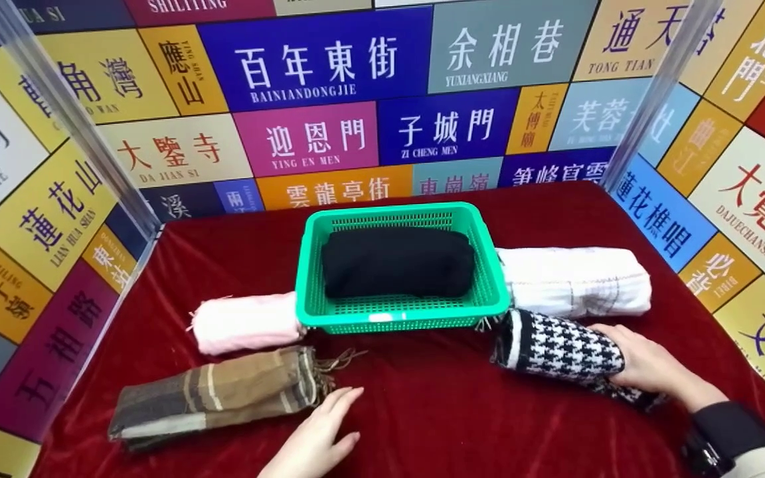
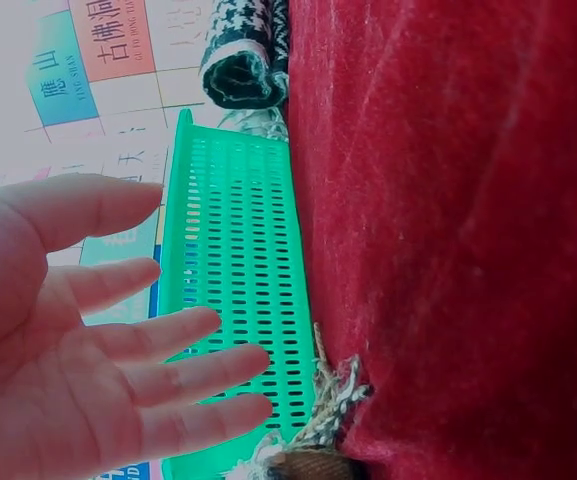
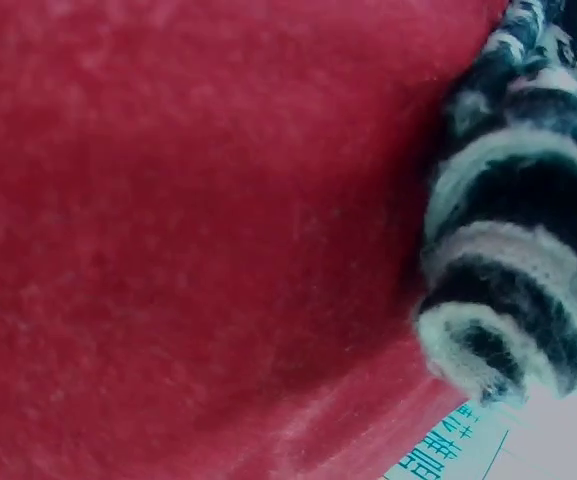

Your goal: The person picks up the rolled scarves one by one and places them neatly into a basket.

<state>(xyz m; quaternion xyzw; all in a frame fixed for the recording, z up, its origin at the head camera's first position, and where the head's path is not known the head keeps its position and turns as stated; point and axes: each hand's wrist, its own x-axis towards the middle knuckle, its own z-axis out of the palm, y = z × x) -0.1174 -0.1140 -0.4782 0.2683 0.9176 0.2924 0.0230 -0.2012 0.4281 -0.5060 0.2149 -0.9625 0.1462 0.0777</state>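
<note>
While the right hand [image 1: 648, 365] grips a rolled houndstooth scarf [image 1: 565, 350] near the tabletop's [image 1: 435, 411] right edge, left hand [image 1: 319, 438] flat, fingers spread, holding nothing, beside a brown plaid scarf [image 1: 216, 395], green basket [image 1: 401, 312] behind.

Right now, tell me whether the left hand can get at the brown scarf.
Probably yes. The left hand is open above the red cloth, just right of the brown scarf and its fringe, and nothing lies between them. The basket sits farther back.

Left hand [image 1: 313, 438] open, fingers spread, palm down; right hand [image 1: 648, 364] curled in grip, dark sleeve
</note>
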